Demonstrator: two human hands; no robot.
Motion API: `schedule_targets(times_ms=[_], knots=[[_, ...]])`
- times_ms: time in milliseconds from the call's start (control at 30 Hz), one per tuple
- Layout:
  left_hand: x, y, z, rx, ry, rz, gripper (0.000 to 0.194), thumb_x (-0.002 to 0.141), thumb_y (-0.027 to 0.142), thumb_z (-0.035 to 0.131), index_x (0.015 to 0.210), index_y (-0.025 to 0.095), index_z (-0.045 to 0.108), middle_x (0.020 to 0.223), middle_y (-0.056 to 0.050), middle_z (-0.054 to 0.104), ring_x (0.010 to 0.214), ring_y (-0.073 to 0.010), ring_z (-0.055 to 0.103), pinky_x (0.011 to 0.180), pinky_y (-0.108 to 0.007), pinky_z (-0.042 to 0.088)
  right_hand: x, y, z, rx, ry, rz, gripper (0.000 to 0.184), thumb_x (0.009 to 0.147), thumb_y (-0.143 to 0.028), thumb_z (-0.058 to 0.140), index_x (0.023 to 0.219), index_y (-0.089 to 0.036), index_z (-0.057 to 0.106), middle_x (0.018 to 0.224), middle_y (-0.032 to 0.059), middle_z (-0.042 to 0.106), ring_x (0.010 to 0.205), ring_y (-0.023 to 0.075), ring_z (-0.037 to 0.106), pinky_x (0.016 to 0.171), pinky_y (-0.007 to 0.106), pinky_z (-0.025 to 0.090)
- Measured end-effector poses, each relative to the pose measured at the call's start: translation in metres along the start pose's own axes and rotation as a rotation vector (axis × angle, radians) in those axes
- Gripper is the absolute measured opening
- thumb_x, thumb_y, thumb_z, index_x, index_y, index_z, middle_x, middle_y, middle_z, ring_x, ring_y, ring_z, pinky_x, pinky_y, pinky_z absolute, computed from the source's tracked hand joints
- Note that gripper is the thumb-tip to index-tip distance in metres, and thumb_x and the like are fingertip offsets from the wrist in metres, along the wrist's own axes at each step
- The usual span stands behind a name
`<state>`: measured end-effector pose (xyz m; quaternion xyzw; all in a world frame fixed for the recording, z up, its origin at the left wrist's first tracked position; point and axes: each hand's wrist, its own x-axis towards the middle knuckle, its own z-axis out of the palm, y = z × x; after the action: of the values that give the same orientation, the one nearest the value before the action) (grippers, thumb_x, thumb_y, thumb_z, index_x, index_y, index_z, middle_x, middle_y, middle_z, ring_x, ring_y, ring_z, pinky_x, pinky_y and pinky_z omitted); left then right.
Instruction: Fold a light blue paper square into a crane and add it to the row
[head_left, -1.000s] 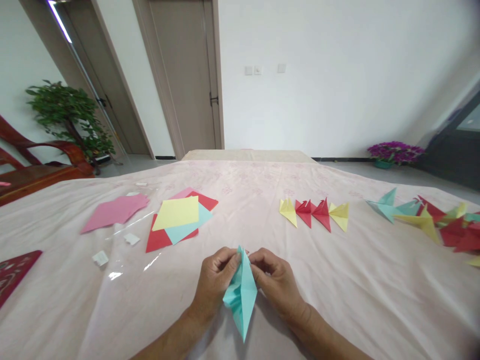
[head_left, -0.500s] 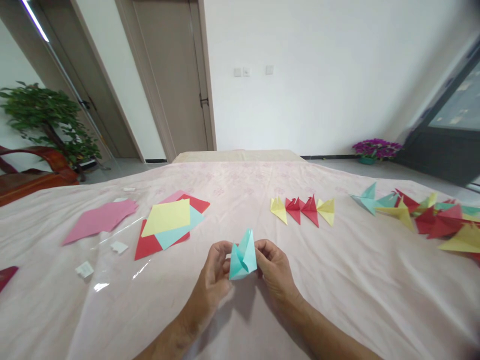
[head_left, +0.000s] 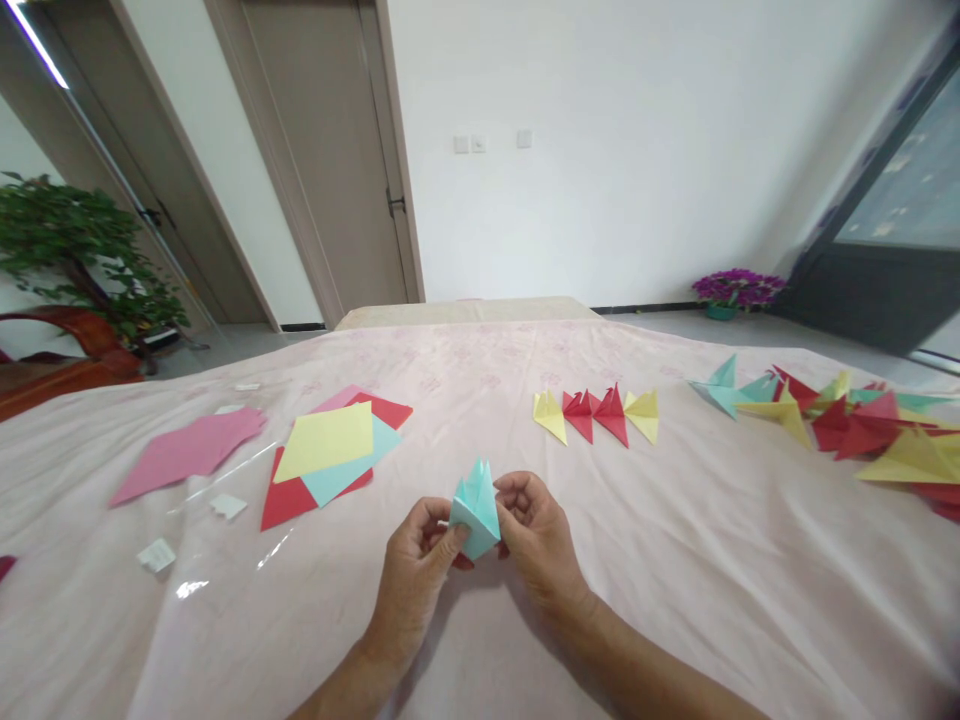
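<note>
A light-blue paper crane point(head_left: 477, 512), partly folded with its points upward, is held between both hands just above the cloth. My left hand point(head_left: 417, 570) pinches its left side, the thumb lying across the front face. On the other side, my right hand point(head_left: 541, 535) grips the right edge between thumb and fingers. The fingertips behind the paper are partly hidden. Beyond my right hand, a short row of red and yellow folded cranes point(head_left: 610, 415) stands on the cloth.
Square sheets in yellow point(head_left: 326, 442), red and blue lie fanned at left, beside a pink stack point(head_left: 184, 452). White scraps point(head_left: 156, 556) rest near clear plastic. A pile of several folded cranes point(head_left: 870, 425) fills the right side of the pink tablecloth point(head_left: 712, 580).
The light-blue paper has turned and its flaps stand closer together. My left thumb has come onto its front face. The whole view has shifted slightly.
</note>
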<state>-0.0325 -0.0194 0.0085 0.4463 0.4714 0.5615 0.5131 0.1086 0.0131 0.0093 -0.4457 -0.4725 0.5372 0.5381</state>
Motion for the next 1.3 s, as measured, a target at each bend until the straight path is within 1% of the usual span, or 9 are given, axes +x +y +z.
schedule_targets(times_ms=[167, 367, 467, 633, 733, 933, 1100, 1200, 1300], knots=[[0.000, 0.005, 0.003, -0.021, 0.027, -0.045, 0.030, 0.078, 0.043, 0.071, 0.086, 0.016, 0.062, 0.075, -0.003, 0.067, 0.069, -0.0165, 0.063, 0.057, -0.025, 0.054, -0.004, 0.001, -0.003, -0.039, -0.065, -0.130, 0.019, 0.083, -0.030, 0.062, 0.092, -0.022, 0.047, 0.074, -0.0051, 0.055, 0.056, 0.0100, 0.054, 0.048, 0.021, 0.047], [0.001, 0.004, 0.001, -0.044, 0.049, -0.048, 0.029, 0.079, 0.043, 0.071, 0.082, 0.016, 0.061, 0.072, -0.001, 0.063, 0.068, -0.0140, 0.059, 0.056, -0.023, 0.053, -0.006, 0.005, -0.011, -0.296, -0.147, -0.350, 0.003, 0.089, -0.020, 0.054, 0.090, -0.021, 0.053, 0.072, -0.0035, 0.055, 0.062, 0.0115, 0.056, 0.059, 0.024, 0.047], [0.002, 0.001, 0.000, -0.047, 0.070, -0.041, 0.029, 0.080, 0.043, 0.070, 0.083, 0.016, 0.060, 0.073, 0.000, 0.062, 0.067, -0.0131, 0.057, 0.056, -0.023, 0.053, -0.006, 0.004, -0.015, -0.382, -0.186, -0.467, 0.008, 0.090, -0.017, 0.050, 0.094, -0.021, 0.056, 0.081, -0.0005, 0.058, 0.069, 0.0123, 0.057, 0.067, 0.025, 0.047], [0.002, 0.000, 0.000, -0.041, 0.112, -0.036, 0.029, 0.080, 0.043, 0.070, 0.083, 0.016, 0.060, 0.073, 0.001, 0.060, 0.067, -0.0122, 0.056, 0.056, -0.022, 0.054, -0.010, -0.010, -0.018, -0.443, -0.268, -0.468, 0.013, 0.093, -0.018, 0.048, 0.101, -0.020, 0.057, 0.081, 0.0004, 0.059, 0.070, 0.0129, 0.058, 0.066, 0.025, 0.048], [0.002, 0.000, -0.001, -0.028, 0.131, -0.027, 0.028, 0.080, 0.042, 0.070, 0.082, 0.016, 0.060, 0.072, 0.001, 0.060, 0.067, -0.0120, 0.056, 0.057, -0.022, 0.054, -0.010, -0.014, -0.017, -0.442, -0.309, -0.506, 0.012, 0.090, -0.019, 0.052, 0.100, -0.019, 0.058, 0.092, 0.0037, 0.061, 0.079, 0.0148, 0.061, 0.070, 0.026, 0.050], [0.002, -0.002, -0.002, -0.021, 0.128, 0.002, 0.024, 0.079, 0.038, 0.073, 0.083, 0.017, 0.062, 0.071, 0.002, 0.062, 0.064, -0.0102, 0.057, 0.055, -0.019, 0.053, -0.007, -0.003, -0.009, -0.430, -0.130, -0.523, 0.004, 0.086, -0.016, 0.059, 0.088, -0.019, 0.059, 0.074, -0.0007, 0.061, 0.064, 0.0120, 0.058, 0.063, 0.024, 0.049], [0.002, 0.004, 0.002, -0.177, 0.071, -0.053, 0.029, 0.073, 0.033, 0.079, 0.089, 0.017, 0.062, 0.079, 0.000, 0.068, 0.066, -0.0112, 0.061, 0.054, -0.019, 0.054, -0.013, -0.006, -0.004, -0.336, -0.050, -0.646, 0.021, 0.081, -0.009, 0.065, 0.097, -0.022, 0.060, 0.079, -0.0024, 0.065, 0.068, 0.0109, 0.061, 0.065, 0.022, 0.051], [0.001, 0.011, 0.006, -0.266, 0.029, -0.100, 0.037, 0.070, 0.031, 0.082, 0.096, 0.017, 0.060, 0.086, -0.002, 0.071, 0.069, -0.0126, 0.065, 0.054, -0.020, 0.054, -0.017, -0.010, -0.003, -0.273, -0.054, -0.706, 0.034, 0.080, -0.007, 0.068, 0.108, -0.025, 0.059, 0.086, -0.0024, 0.068, 0.071, 0.0107, 0.062, 0.066, 0.021, 0.052], [0.000, 0.016, 0.010, -0.303, 0.002, -0.124, 0.040, 0.069, 0.030, 0.083, 0.098, 0.017, 0.058, 0.089, -0.004, 0.072, 0.069, -0.0137, 0.066, 0.055, -0.021, 0.054, -0.019, -0.011, -0.003, -0.255, -0.058, -0.735, 0.036, 0.081, -0.009, 0.070, 0.111, -0.026, 0.058, 0.087, -0.0020, 0.068, 0.073, 0.0115, 0.063, 0.066, 0.022, 0.053]])
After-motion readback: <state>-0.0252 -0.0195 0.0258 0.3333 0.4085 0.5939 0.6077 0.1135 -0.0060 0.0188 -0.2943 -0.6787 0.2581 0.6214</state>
